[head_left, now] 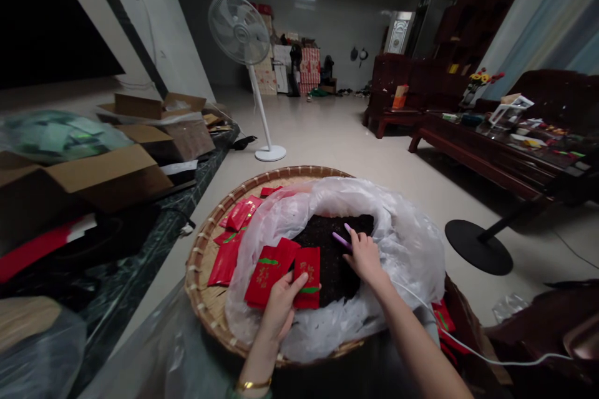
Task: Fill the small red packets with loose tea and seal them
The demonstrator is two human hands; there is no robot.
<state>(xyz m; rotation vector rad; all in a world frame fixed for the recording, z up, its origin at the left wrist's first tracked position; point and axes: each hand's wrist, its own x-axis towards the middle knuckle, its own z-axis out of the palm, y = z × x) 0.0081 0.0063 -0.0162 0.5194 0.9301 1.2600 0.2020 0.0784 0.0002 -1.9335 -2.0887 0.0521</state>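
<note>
My left hand (286,296) is closed around a small red packet (306,265) with gold lettering and a green band. Just left of it, another red packet (267,274) touches or lies under it; I cannot tell whether the hand holds that one too. Between the fingers of my right hand (365,255) is a slim purple tool (342,239) with two arms apart at the tips, like a small hair straightener. Below both hands, dark loose material (327,230), perhaps tea leaves, fills a white plastic bag (407,218) in a round woven tray (199,262).
More red packets (229,255) lie on the tray's left side. A white cord (472,349) runs off to the right. Open cardboard boxes (103,168) line the left ledge. Ahead stands a white fan (241,31); a black round base (477,246) and wooden table (482,156) are right.
</note>
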